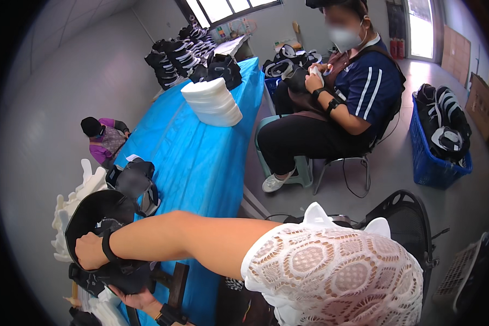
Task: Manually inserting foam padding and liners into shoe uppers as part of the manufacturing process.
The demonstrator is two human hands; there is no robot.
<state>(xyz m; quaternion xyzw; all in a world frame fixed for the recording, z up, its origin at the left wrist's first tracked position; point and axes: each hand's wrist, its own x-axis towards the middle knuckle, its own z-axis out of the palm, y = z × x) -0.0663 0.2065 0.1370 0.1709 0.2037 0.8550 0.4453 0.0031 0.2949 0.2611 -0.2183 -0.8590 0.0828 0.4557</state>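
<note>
A black bowl-shaped piece [100,209], its kind unclear, is held at the lower left beside the blue-covered table [201,168]. My right hand [91,251] is closed at its rim; a black band circles that wrist, and its fingertips are hidden. From below, my left hand [133,299] grips the dark underside with its thumb showing; the other fingers are partly covered. Just beyond, a black rounded item [136,182] with pale edging lies on the table. White curved pieces [73,204] are bunched behind the bowl-shaped piece.
A white stack of soft sheets [212,102] and piled black-and-white pieces [174,60] stand farther along the table. A masked co-worker [353,81] sits across, handling a dark piece. Another person [103,138] is at the far left. A blue basket [437,163] holds black-and-white pieces.
</note>
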